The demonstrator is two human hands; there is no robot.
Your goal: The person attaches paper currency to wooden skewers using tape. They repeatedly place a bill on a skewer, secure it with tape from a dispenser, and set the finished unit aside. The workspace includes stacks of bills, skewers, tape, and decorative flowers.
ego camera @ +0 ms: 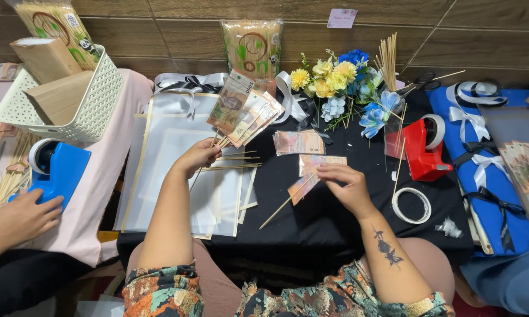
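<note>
My left hand [199,156] grips the sticks of a fan of several banknotes [244,110] and holds it upright over clear wrapping sheets [176,170]. My right hand [346,186] pinches a folded banknote [312,173] on a thin wooden stick [282,205] above the black tabletop [329,223]. A few loose sticks [235,161] lie between my hands. Another banknote [298,142] lies flat just behind the right hand.
A red tape dispenser [424,148], a tape roll [412,205] and artificial flowers [346,88] sit to the right. A blue tape dispenser [56,167] and a white basket [85,103] stand at the left, where another person's hand [21,217] rests. Ribbons on blue cloth [482,170] lie far right.
</note>
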